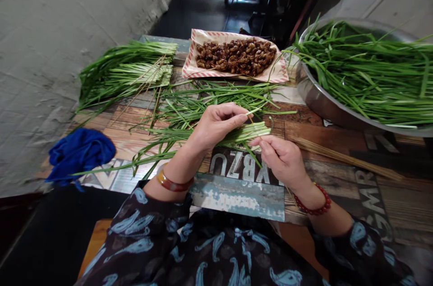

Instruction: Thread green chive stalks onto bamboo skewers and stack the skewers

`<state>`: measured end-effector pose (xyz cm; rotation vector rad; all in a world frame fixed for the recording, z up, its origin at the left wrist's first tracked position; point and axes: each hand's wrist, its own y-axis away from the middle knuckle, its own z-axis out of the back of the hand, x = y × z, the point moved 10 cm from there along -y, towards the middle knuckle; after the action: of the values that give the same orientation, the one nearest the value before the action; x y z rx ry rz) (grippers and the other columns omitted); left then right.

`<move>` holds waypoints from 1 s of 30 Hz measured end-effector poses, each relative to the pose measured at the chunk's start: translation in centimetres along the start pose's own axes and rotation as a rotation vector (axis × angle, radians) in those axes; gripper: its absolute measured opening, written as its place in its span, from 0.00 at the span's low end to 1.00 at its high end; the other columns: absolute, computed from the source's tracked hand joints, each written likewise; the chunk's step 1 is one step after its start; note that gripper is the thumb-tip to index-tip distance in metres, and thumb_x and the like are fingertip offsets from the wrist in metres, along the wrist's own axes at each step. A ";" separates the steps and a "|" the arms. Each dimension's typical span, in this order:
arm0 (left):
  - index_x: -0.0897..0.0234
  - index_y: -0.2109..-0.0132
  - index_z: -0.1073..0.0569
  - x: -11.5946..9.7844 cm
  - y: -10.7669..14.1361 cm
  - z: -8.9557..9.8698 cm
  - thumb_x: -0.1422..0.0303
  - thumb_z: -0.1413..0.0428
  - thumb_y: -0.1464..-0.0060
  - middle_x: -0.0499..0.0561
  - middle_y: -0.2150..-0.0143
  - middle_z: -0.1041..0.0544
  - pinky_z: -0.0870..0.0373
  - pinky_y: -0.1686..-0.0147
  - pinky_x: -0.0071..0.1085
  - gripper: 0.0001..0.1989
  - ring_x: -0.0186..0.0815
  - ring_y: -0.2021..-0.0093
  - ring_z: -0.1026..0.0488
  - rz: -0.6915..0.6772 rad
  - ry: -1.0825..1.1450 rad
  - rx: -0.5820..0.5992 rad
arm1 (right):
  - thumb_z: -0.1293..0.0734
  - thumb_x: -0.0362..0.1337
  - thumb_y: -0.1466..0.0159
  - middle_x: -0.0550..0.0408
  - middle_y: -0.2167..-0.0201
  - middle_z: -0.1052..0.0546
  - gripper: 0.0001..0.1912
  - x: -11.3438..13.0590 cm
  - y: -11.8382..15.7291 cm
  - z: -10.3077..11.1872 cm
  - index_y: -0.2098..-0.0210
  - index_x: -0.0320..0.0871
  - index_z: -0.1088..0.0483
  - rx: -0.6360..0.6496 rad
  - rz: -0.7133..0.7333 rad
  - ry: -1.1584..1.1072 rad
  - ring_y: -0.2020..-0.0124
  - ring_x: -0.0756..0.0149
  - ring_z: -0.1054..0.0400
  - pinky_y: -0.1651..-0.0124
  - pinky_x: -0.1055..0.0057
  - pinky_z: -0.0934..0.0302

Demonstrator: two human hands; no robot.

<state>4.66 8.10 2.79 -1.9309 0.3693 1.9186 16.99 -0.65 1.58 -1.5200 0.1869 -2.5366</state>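
My left hand (219, 124) pinches the pale end of a garlic chive (253, 111) between thumb and forefinger. Just below it lies a row of garlic chives (253, 131), their white ends side by side and leaves trailing left. My right hand (282, 159) is closed around a thin bamboo skewer (288, 192), mostly hidden by the fingers. The skewer's tip seems to show by the chive at my left fingertips. Behind my hands, loose garlic chives (216, 92) spread across the wood-patterned table (304, 137).
Skewered chives (135, 69) are piled at the back left, beside the wall. A paper-lined tray (283, 71) of brown glossy pieces (237, 56) stands at the back. A metal basin (313, 96) of chives sits right, near a bundle of skewers (352, 158). A blue cloth (81, 153) lies left.
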 end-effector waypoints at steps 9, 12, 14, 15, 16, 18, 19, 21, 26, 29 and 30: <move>0.64 0.65 0.18 0.0 0.0 0.1 0.62 0.37 0.49 0.50 0.68 0.22 0.35 0.66 0.27 0.09 0.31 0.68 0.30 -0.001 0.009 -0.023 | 0.42 0.40 0.31 0.60 0.86 0.34 0.16 -0.3 0.1 -0.1 0.58 0.41 0.24 -0.007 -0.026 -0.013 0.81 0.70 0.35 0.78 0.75 0.42; 0.64 0.65 0.18 -0.1 0.1 0.1 0.64 0.37 0.49 0.50 0.68 0.22 0.35 0.67 0.26 0.08 0.30 0.69 0.30 -0.001 0.028 -0.021 | 0.42 0.39 0.31 0.60 0.85 0.34 0.16 -0.3 0.1 -0.1 0.57 0.41 0.24 -0.011 -0.023 -0.019 0.81 0.69 0.34 0.77 0.74 0.41; 0.64 0.65 0.18 -0.2 0.1 0.1 0.64 0.37 0.49 0.50 0.69 0.23 0.36 0.68 0.26 0.08 0.30 0.70 0.31 -0.001 0.033 -0.023 | 0.42 0.39 0.31 0.60 0.85 0.34 0.16 -0.2 0.1 -0.1 0.56 0.40 0.24 -0.010 -0.015 -0.010 0.81 0.69 0.35 0.77 0.74 0.41; 0.64 0.65 0.18 -0.2 0.1 0.1 0.64 0.38 0.48 0.49 0.69 0.23 0.37 0.68 0.26 0.08 0.29 0.70 0.32 -0.001 0.034 -0.025 | 0.42 0.38 0.31 0.60 0.85 0.33 0.16 -0.2 0.1 -0.1 0.56 0.40 0.24 -0.011 -0.012 -0.002 0.81 0.69 0.35 0.77 0.74 0.41; 0.64 0.65 0.17 -0.3 0.1 0.1 0.64 0.38 0.48 0.49 0.70 0.23 0.37 0.69 0.26 0.08 0.29 0.71 0.32 -0.002 0.034 -0.026 | 0.42 0.38 0.31 0.60 0.85 0.33 0.16 -0.2 0.1 -0.1 0.56 0.40 0.24 -0.010 -0.010 0.004 0.81 0.69 0.35 0.77 0.74 0.41; 0.64 0.65 0.17 -0.3 0.1 0.1 0.63 0.38 0.48 0.49 0.70 0.23 0.37 0.69 0.26 0.09 0.29 0.71 0.33 -0.008 0.032 -0.029 | 0.42 0.38 0.31 0.59 0.85 0.33 0.16 -0.2 0.1 -0.1 0.56 0.40 0.24 -0.008 -0.008 0.006 0.82 0.69 0.35 0.78 0.74 0.41; 0.64 0.65 0.17 -0.3 0.1 0.2 0.63 0.38 0.48 0.49 0.71 0.23 0.37 0.69 0.26 0.09 0.29 0.71 0.32 -0.011 0.028 -0.033 | 0.42 0.38 0.31 0.59 0.85 0.33 0.17 -0.2 0.1 -0.1 0.56 0.40 0.24 -0.006 -0.009 0.002 0.82 0.69 0.35 0.78 0.74 0.41; 0.64 0.66 0.18 -0.4 0.0 0.3 0.63 0.37 0.49 0.49 0.71 0.23 0.37 0.68 0.27 0.08 0.30 0.71 0.31 -0.019 0.020 -0.046 | 0.43 0.39 0.31 0.59 0.85 0.33 0.17 -0.3 0.1 -0.1 0.56 0.41 0.24 -0.005 -0.013 -0.010 0.82 0.69 0.35 0.78 0.74 0.41; 0.62 0.66 0.18 -0.7 0.0 0.4 0.66 0.36 0.49 0.48 0.71 0.23 0.37 0.67 0.27 0.05 0.29 0.70 0.31 -0.066 0.018 -0.057 | 0.43 0.39 0.31 0.59 0.85 0.33 0.17 -0.4 0.2 -0.2 0.55 0.41 0.24 -0.008 -0.023 -0.021 0.82 0.69 0.35 0.77 0.73 0.40; 0.62 0.66 0.18 -1.1 0.0 0.5 0.67 0.37 0.48 0.47 0.72 0.24 0.39 0.69 0.26 0.04 0.28 0.71 0.33 -0.108 -0.030 -0.054 | 0.43 0.40 0.31 0.60 0.86 0.35 0.18 -0.6 0.2 -0.3 0.55 0.41 0.24 0.003 -0.033 -0.026 0.83 0.69 0.36 0.78 0.73 0.42; 0.62 0.66 0.18 -1.1 0.0 0.5 0.67 0.37 0.48 0.47 0.72 0.24 0.39 0.69 0.27 0.05 0.28 0.71 0.33 -0.117 -0.052 -0.061 | 0.43 0.40 0.31 0.60 0.86 0.35 0.18 -0.6 0.2 -0.3 0.55 0.41 0.24 0.005 -0.036 -0.028 0.83 0.69 0.36 0.79 0.73 0.42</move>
<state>4.16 8.22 3.91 -1.8918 0.1807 1.9208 17.00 -0.69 0.86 -1.5699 0.1508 -2.5403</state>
